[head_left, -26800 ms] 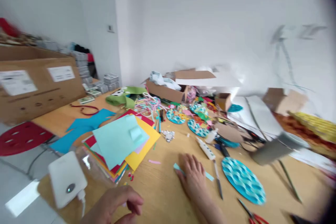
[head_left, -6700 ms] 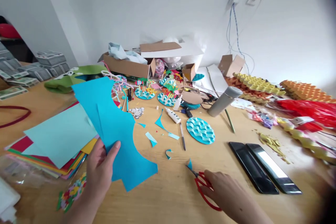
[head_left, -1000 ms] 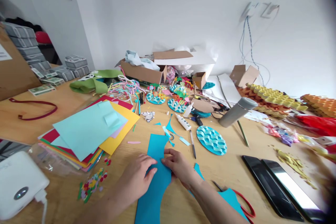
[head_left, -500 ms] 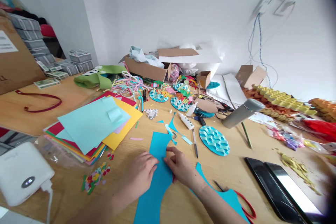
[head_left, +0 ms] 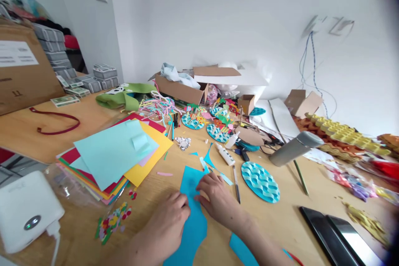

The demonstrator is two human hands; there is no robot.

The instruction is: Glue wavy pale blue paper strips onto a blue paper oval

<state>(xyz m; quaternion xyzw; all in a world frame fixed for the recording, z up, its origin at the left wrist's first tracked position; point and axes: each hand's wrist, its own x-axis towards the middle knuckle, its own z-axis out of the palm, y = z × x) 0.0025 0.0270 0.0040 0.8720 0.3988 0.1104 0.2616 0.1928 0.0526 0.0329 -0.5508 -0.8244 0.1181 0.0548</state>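
A long blue sheet with a curved right edge [head_left: 195,226] lies on the table in front of me. On its left edge rests my left hand [head_left: 171,220], the fingers curled together; what they may grip is hidden. My right hand [head_left: 213,195] is over the sheet's upper right part, thumb and fingers apart, with nothing visible between them. Another blue piece [head_left: 241,249] lies partly under my right forearm. Beyond the hands are small blue scraps [head_left: 210,157], a glue bottle [head_left: 225,154], a pen [head_left: 236,185] and a wavy-patterned blue oval [head_left: 261,182].
Coloured paper [head_left: 106,153] is stacked at the left, near a white power bank [head_left: 28,212] and small paper bits [head_left: 114,220]. To the right stand a grey bottle [head_left: 293,149] and two black devices [head_left: 324,237]. Boxes [head_left: 177,87] line the wall.
My right hand has opened and lifted off the sheet's right edge, its fingers now over the sheet. My left hand has curled more along the left edge. The view has shifted slightly.
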